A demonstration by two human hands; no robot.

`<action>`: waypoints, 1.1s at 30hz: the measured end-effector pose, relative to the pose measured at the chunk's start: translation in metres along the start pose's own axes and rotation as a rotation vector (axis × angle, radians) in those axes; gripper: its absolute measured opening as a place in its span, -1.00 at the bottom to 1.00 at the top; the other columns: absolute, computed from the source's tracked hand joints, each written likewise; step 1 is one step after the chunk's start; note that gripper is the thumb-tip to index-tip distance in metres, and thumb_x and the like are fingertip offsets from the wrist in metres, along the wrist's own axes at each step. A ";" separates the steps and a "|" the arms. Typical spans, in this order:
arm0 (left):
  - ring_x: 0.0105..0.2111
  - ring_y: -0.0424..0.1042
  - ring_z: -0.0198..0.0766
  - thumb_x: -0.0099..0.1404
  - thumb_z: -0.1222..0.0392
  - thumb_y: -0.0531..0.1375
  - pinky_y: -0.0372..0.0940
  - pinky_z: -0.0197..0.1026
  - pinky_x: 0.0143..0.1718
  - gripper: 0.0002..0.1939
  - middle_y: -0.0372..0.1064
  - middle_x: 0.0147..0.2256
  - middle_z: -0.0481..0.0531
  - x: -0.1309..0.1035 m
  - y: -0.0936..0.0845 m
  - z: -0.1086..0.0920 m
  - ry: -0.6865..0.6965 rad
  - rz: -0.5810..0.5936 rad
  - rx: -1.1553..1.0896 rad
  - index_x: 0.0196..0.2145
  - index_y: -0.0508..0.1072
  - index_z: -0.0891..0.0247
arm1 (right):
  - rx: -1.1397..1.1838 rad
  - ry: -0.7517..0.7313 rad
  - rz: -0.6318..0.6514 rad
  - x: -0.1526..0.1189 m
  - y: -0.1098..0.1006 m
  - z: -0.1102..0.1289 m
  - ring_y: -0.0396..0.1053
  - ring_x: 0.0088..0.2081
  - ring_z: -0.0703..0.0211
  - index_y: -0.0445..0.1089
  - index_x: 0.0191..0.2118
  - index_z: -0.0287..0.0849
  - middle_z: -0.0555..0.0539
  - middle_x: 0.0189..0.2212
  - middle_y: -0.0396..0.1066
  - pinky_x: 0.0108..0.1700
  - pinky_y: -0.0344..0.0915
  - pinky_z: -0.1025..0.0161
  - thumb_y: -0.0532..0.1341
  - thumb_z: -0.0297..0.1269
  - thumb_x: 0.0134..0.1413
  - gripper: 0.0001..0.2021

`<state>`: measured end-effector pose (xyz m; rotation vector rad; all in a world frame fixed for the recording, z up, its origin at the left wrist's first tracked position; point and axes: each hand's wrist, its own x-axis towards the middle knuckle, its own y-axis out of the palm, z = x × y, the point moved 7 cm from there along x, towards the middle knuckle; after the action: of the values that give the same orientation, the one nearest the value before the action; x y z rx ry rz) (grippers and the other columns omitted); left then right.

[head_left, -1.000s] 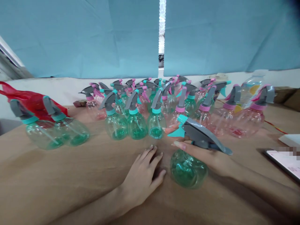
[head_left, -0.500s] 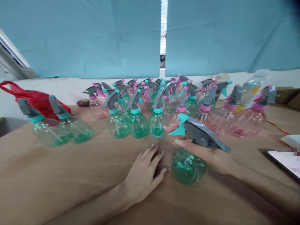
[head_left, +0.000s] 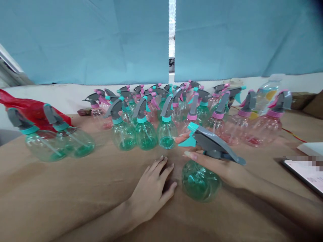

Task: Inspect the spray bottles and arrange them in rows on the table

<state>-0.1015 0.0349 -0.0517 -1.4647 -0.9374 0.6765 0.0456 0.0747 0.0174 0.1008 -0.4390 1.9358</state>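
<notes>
My right hand [head_left: 222, 166] is closed round the neck of a green spray bottle [head_left: 200, 183], just below its grey and teal trigger head. The bottle leans slightly, and I cannot tell whether its base touches the table. Flat on the brown tabletop [head_left: 101, 201], my left hand [head_left: 151, 188] has its fingers spread and nothing in them. Behind it stand several green spray bottles, the nearest being a green spray bottle with a teal collar [head_left: 167, 134]. To the right are several pink ones, among them a pink spray bottle [head_left: 264, 129].
Two green bottles [head_left: 75, 144] stand at the left beside a red plastic bag [head_left: 32, 107]. At the right lie a phone [head_left: 302, 174] and a white object [head_left: 311, 149]. A clear container [head_left: 268, 92] stands at the back right. Blue cloth [head_left: 88, 40] hangs behind.
The whole view has shifted slightly, so things appear a little further left. Both hands keep their pose, the right one still round the green bottle.
</notes>
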 end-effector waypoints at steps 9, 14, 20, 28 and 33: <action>0.22 0.11 0.10 0.36 0.11 0.09 0.16 0.19 0.13 -0.52 0.12 0.22 0.30 -0.001 0.001 0.000 0.003 -0.005 -0.013 0.17 0.25 0.36 | -0.012 0.008 0.003 -0.001 0.001 -0.003 0.46 -0.28 0.07 0.33 0.05 0.13 -0.01 -0.36 0.44 -0.18 0.45 0.08 0.23 -0.08 0.10 -0.63; 0.22 0.11 0.09 0.35 0.12 0.10 0.17 0.19 0.13 -0.51 0.14 0.22 0.28 -0.002 0.000 0.000 0.005 -0.026 -0.031 0.18 0.23 0.35 | -0.022 -0.001 -0.002 -0.001 0.000 -0.001 0.45 -0.29 0.07 0.34 0.04 0.13 -0.01 -0.34 0.44 -0.21 0.44 0.11 0.22 -0.07 0.10 -0.64; 0.23 0.09 0.07 0.37 0.10 0.09 0.17 0.18 0.14 -0.51 0.12 0.23 0.27 -0.002 0.002 0.000 -0.002 -0.011 -0.019 0.19 0.21 0.34 | -0.003 -0.009 0.021 -0.001 0.001 0.000 0.43 -0.29 0.13 0.33 0.04 0.08 0.00 -0.31 0.43 -0.18 0.42 0.14 0.20 -0.12 0.12 -0.66; 0.23 0.08 0.04 0.37 0.11 0.09 0.16 0.15 0.15 -0.50 0.11 0.23 0.25 -0.003 0.001 -0.001 0.004 -0.020 0.006 0.20 0.19 0.33 | 0.045 0.023 -0.001 0.000 0.001 0.005 0.49 -0.22 0.05 0.35 -0.08 0.04 -0.02 -0.28 0.50 -0.16 0.45 0.11 0.24 -0.15 0.07 -0.73; 0.23 0.10 0.03 0.36 0.12 0.09 0.17 0.13 0.15 -0.51 0.13 0.22 0.25 -0.004 0.000 -0.001 0.020 -0.053 -0.007 0.19 0.20 0.32 | -0.015 0.059 -0.018 -0.004 -0.002 0.002 0.50 -0.32 0.07 0.37 -0.23 0.00 0.01 -0.33 0.50 -0.25 0.47 0.14 0.25 -0.09 0.06 -0.82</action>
<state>-0.1028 0.0315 -0.0518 -1.4451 -0.9606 0.6189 0.0485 0.0708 0.0181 0.0380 -0.4118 1.9122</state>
